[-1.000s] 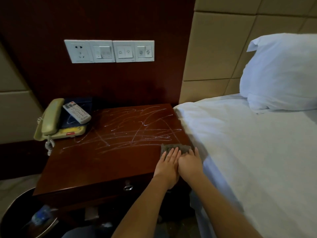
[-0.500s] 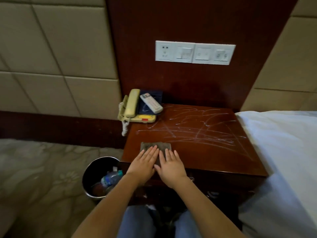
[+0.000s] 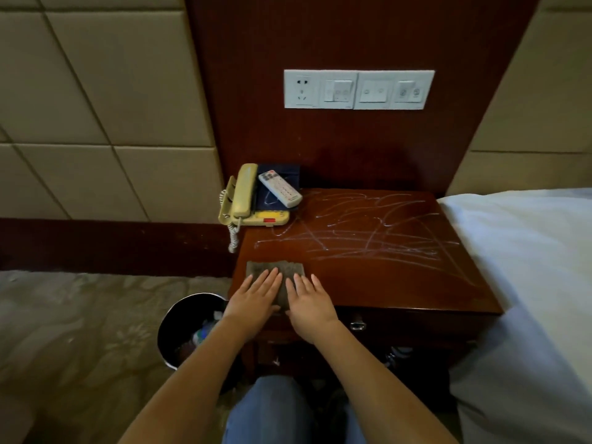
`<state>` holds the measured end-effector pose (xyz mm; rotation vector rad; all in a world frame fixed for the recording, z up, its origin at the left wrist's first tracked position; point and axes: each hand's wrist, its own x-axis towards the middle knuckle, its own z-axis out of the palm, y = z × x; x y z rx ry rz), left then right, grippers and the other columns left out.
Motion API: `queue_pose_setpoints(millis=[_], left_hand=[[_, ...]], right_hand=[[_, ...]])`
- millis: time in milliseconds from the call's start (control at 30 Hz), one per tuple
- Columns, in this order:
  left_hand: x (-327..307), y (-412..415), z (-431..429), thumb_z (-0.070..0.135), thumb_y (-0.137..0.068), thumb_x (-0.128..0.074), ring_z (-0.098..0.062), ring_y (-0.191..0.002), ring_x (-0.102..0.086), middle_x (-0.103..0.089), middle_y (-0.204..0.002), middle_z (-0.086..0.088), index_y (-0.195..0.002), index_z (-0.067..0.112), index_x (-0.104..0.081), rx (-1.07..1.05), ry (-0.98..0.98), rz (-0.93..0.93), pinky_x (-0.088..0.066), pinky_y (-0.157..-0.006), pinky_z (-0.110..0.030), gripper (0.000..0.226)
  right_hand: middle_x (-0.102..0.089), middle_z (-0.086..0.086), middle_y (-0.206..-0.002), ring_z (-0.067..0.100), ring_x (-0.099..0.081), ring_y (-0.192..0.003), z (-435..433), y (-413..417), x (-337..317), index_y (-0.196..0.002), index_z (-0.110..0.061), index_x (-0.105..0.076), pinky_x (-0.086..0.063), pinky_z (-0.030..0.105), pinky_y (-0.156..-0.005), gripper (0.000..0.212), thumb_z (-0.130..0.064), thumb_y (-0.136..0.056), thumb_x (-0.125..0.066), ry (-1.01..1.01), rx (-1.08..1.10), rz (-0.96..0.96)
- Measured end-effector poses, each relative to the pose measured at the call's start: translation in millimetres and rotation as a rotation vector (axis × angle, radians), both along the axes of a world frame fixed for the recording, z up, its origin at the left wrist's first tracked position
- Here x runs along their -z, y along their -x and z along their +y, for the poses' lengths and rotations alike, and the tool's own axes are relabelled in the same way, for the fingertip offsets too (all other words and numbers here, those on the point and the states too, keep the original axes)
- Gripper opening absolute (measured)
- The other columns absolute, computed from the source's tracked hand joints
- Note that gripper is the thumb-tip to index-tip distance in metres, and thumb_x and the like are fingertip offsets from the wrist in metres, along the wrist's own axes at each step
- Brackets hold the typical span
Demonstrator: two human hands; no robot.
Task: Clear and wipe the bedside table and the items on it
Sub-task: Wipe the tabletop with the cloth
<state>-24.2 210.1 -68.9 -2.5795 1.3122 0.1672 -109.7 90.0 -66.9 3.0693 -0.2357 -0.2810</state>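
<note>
A grey rectangular cloth [image 3: 275,269] lies flat at the near left corner of the dark red-brown wooden bedside table [image 3: 400,283], whose top is streaked with white scribbles. The left hand [image 3: 253,299] and right hand [image 3: 312,304] press the cloth side by side, fingers straight and slightly spread. At the far left corner sit a cream corded telephone [image 3: 245,200] and a white remote control [image 3: 280,188]. A black round waste bin [image 3: 179,318] stands to the left of the table, and a white-sheeted bed [image 3: 528,251] to the right.

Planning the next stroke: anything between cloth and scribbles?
Nothing visible: only bare wooden tabletop separates the grey rectangular cloth, pressed by left hand and right hand, from the white scribbles. The beige telephone sits back-left.
</note>
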Motion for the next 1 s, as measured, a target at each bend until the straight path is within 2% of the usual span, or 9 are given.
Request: queue_pose_setpoints(millis=[167, 367, 500, 767, 1000], left_hand=[[6, 71, -104, 0.038, -0.103, -0.021, -0.015, -0.146, 0.013, 0.016, -0.158, 0.0, -0.15, 0.014, 0.011, 0.135, 0.095, 0.087, 0.004, -0.118, -0.036, 0.062], [10, 142, -206, 0.037, -0.104, -0.021, -0.017, -0.145, 0.015, 0.018, -0.158, -0.001, -0.15, 0.012, 0.014, 0.323, 0.08, 0.095, 0.005, -0.118, -0.037, 0.063], [11, 165, -253, 0.037, -0.104, -0.02, -0.018, -0.145, 0.016, 0.019, -0.158, -0.002, -0.15, 0.011, 0.015, 0.368, 0.048, 0.108, 0.005, -0.118, -0.037, 0.063], [13, 153, -285, 0.044, -0.102, -0.018, -0.018, -0.145, 0.015, 0.017, -0.158, -0.007, -0.15, 0.009, 0.013, 0.429, 0.066, 0.124, 0.008, -0.116, -0.035, 0.067], [6, 157, -269, 0.043, -0.102, -0.024, -0.016, -0.145, 0.016, 0.018, -0.158, -0.003, -0.15, 0.012, 0.013, 0.386, 0.058, 0.223, 0.007, -0.117, -0.035, 0.068]], right_hand=[[-0.005, 0.014, -0.16, 0.025, -0.007, -0.148, -91, 85, -9, -0.152, -0.004, -0.003, 0.0, 0.039, -0.119, 0.069, -0.036, -0.1, -0.036, -0.026, 0.167, 0.06], [-0.012, 0.011, -0.16, 0.022, -0.013, -0.147, -172, 167, -18, -0.152, -0.004, -0.01, -0.003, 0.038, -0.119, 0.064, -0.031, -0.099, -0.034, -0.025, 0.369, 0.115], [-0.012, 0.012, -0.16, 0.022, -0.013, -0.147, -207, 187, -17, -0.152, -0.003, -0.01, -0.004, 0.037, -0.12, 0.066, -0.031, -0.098, -0.037, -0.013, 0.464, 0.145], [-0.009, 0.017, -0.159, 0.026, -0.011, -0.147, -241, 163, -17, -0.151, 0.0, -0.006, -0.009, 0.037, -0.12, 0.079, -0.04, -0.096, -0.046, -0.054, 0.509, 0.154], [-0.005, 0.012, -0.16, 0.024, -0.009, -0.148, -228, 176, -22, -0.152, -0.006, -0.005, -0.011, 0.036, -0.119, 0.076, -0.039, -0.095, -0.043, -0.134, 0.527, 0.166]])
